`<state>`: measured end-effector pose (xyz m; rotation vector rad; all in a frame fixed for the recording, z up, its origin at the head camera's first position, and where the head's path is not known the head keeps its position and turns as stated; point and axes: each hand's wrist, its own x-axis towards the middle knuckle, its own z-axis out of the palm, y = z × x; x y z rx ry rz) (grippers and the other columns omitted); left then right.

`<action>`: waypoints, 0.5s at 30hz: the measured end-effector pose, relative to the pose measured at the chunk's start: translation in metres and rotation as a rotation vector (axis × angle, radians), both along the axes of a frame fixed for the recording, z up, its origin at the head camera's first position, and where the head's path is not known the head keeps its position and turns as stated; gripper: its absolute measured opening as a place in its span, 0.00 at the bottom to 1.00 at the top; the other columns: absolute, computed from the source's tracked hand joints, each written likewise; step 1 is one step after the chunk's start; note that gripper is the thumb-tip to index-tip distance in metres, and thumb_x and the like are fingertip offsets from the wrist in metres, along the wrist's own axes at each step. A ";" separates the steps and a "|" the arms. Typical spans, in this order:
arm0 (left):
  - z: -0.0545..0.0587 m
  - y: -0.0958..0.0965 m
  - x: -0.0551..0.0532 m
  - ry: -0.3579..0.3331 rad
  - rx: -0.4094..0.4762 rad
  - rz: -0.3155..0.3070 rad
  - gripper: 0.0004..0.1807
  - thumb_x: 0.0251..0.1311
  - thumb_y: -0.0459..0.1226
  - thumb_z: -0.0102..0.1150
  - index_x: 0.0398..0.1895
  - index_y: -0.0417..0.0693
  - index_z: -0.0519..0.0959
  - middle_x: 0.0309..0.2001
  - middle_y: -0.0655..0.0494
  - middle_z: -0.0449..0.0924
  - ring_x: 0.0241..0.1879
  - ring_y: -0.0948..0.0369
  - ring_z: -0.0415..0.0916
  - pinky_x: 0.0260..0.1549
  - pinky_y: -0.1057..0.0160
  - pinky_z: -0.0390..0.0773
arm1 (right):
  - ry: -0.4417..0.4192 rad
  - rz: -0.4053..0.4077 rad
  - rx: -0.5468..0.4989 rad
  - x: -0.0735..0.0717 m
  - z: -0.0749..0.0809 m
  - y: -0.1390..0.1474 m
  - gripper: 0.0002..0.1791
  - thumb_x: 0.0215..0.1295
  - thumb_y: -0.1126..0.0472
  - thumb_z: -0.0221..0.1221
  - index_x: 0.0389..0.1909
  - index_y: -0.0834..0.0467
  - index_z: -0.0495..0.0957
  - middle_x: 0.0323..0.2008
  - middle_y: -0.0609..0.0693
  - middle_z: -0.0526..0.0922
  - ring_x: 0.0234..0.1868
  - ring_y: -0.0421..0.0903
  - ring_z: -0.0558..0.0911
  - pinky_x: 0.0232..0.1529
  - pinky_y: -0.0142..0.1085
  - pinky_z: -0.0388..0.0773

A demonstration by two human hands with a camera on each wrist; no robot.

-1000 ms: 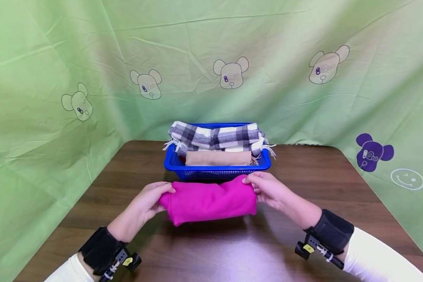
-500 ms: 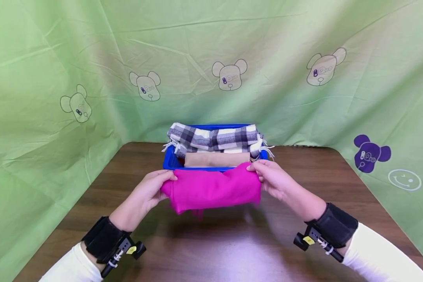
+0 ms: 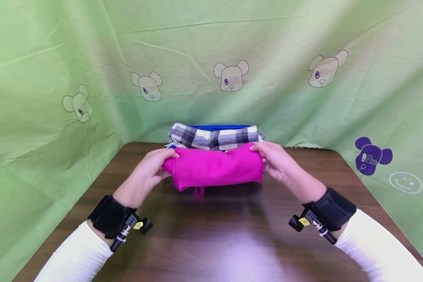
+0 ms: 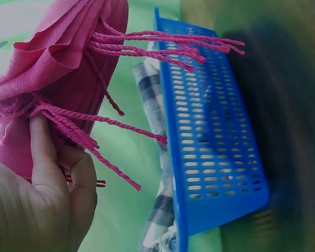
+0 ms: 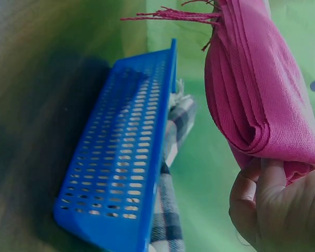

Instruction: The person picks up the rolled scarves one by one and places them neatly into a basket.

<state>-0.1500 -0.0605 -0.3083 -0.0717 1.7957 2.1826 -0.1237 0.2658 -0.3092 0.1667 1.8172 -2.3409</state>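
A folded magenta scarf with twisted fringe hangs in the air between both hands, in front of and above the blue basket's near side. My left hand grips its left end, thumb on top and fingers beneath. At the other end my right hand pinches it the same way. Both wrist views show fingers curled under the cloth; fringe dangles from it in the left one. The perforated blue basket is mostly hidden behind the scarf in the head view. A grey-and-white checked scarf lies in the basket.
The brown wooden table carries the basket near its far edge. Behind and beside it hangs a green curtain printed with bear heads. Each forearm wears a black wrist strap with a small camera.
Both hands have carried the magenta scarf forward and up toward the basket. It now covers the beige folded cloth and the basket's front rim in the head view. Fringe now hangs below it.
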 end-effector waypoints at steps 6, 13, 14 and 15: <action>0.014 0.003 -0.012 -0.013 0.000 0.015 0.05 0.59 0.31 0.57 0.36 0.46 0.81 0.35 0.56 0.73 0.31 0.63 0.71 0.32 0.69 0.78 | -0.011 -0.018 0.007 -0.013 0.011 0.001 0.05 0.65 0.66 0.53 0.40 0.60 0.75 0.26 0.47 0.79 0.24 0.40 0.77 0.27 0.29 0.79; 0.035 0.009 -0.028 -0.003 -0.012 0.027 0.07 0.59 0.33 0.59 0.41 0.45 0.79 0.33 0.58 0.74 0.28 0.63 0.71 0.31 0.69 0.78 | -0.001 -0.068 0.012 -0.030 0.027 0.003 0.06 0.65 0.65 0.54 0.41 0.59 0.75 0.30 0.48 0.75 0.26 0.39 0.76 0.27 0.28 0.79; 0.038 0.011 -0.031 -0.004 -0.003 0.036 0.06 0.59 0.32 0.59 0.39 0.45 0.80 0.30 0.58 0.74 0.27 0.63 0.71 0.30 0.69 0.77 | 0.004 -0.078 0.010 -0.033 0.029 0.003 0.05 0.65 0.65 0.55 0.40 0.59 0.75 0.30 0.48 0.75 0.26 0.40 0.76 0.27 0.28 0.78; 0.040 0.012 -0.034 -0.006 0.005 0.041 0.05 0.59 0.32 0.60 0.38 0.45 0.80 0.28 0.59 0.74 0.25 0.64 0.71 0.29 0.70 0.77 | 0.008 -0.083 0.011 -0.035 0.030 0.003 0.04 0.65 0.65 0.55 0.39 0.59 0.75 0.30 0.48 0.75 0.26 0.40 0.75 0.27 0.28 0.78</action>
